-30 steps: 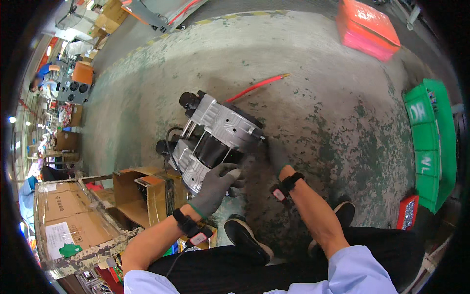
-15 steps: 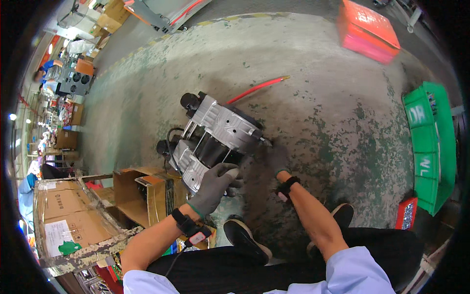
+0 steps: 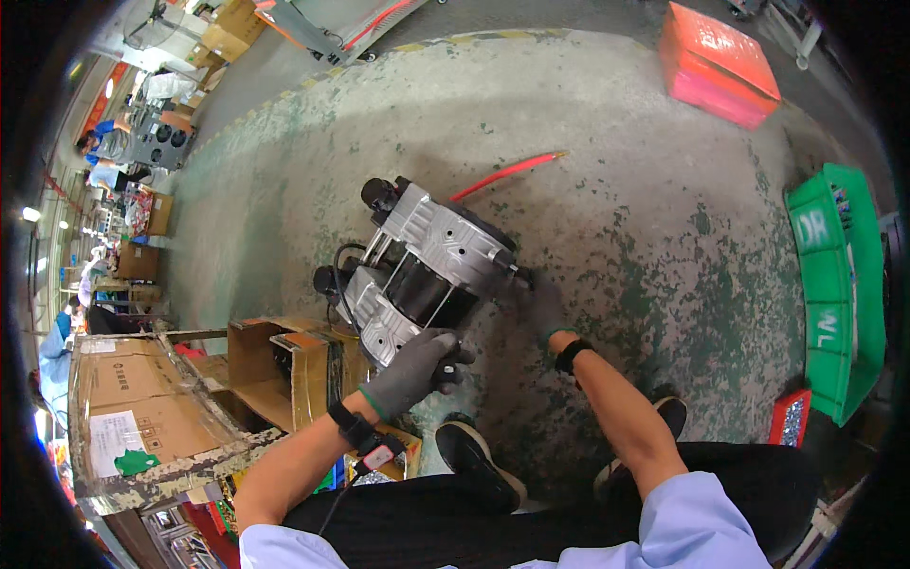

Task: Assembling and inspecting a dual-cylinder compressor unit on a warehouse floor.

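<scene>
A silver and black twin-head air compressor pump (image 3: pixel 445 237) sits tilted on the floor in front of me. My left hand (image 3: pixel 414 373), in a grey glove, is at its near end with curled fingers. A small dark piece with a pale tip shows at those fingers, too small to name. My right hand (image 3: pixel 542 305), also gloved, is at the pump's right end beside a small fitting (image 3: pixel 522 274). Motion blur hides the right fingers. A red hose (image 3: pixel 510 174) with a brass-coloured end extends from behind the pump.
Cardboard boxes (image 3: pixel 142 403) stand in a worn frame at my left. On the right are a green bin (image 3: pixel 823 284) and a small red tray (image 3: pixel 789 417) of metal parts. A red-wrapped box (image 3: pixel 716 66) lies far right. Other people (image 3: pixel 109 142) are at far left.
The pump appears slightly further right, as does most of the scene. The left fingers have curled in more, and a small dark piece now shows at them. My right hand stays at the pump's right end.
</scene>
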### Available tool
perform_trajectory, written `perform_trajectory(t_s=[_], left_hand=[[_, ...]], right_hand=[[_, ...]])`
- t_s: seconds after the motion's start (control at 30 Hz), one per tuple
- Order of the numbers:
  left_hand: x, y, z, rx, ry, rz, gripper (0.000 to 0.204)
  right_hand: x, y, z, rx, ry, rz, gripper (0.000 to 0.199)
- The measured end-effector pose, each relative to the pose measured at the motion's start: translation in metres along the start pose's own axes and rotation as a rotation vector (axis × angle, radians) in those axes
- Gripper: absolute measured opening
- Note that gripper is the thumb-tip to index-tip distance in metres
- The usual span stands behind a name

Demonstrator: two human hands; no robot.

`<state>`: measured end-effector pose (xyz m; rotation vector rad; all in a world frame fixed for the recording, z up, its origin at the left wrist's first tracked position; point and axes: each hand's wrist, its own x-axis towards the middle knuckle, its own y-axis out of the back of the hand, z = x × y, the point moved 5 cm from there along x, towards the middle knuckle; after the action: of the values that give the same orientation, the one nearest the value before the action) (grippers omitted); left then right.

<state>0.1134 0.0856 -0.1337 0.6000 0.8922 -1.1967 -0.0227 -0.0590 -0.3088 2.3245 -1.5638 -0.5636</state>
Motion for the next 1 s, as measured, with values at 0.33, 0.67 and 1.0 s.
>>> perform_trajectory(t_s=[0.33,0.67,1.0], left_hand=[[-0.002,-0.007,0.018,0.214,0.069,0.018,0.047],[0.037,-0.001,0.001,0.164,0.228,0.060,0.055],[0.039,0.020,-0.018,0.863,-0.298,-0.041,0.053]], right_hand=[[0.012,-0.010,0.020,0.024,-0.177,-0.129,0.032],[-0.049,0.036,-0.052,0.154,0.020,-0.119,0.037],[-0.115,0.019,-0.111,0.108,0.249,-0.249,0.037]])
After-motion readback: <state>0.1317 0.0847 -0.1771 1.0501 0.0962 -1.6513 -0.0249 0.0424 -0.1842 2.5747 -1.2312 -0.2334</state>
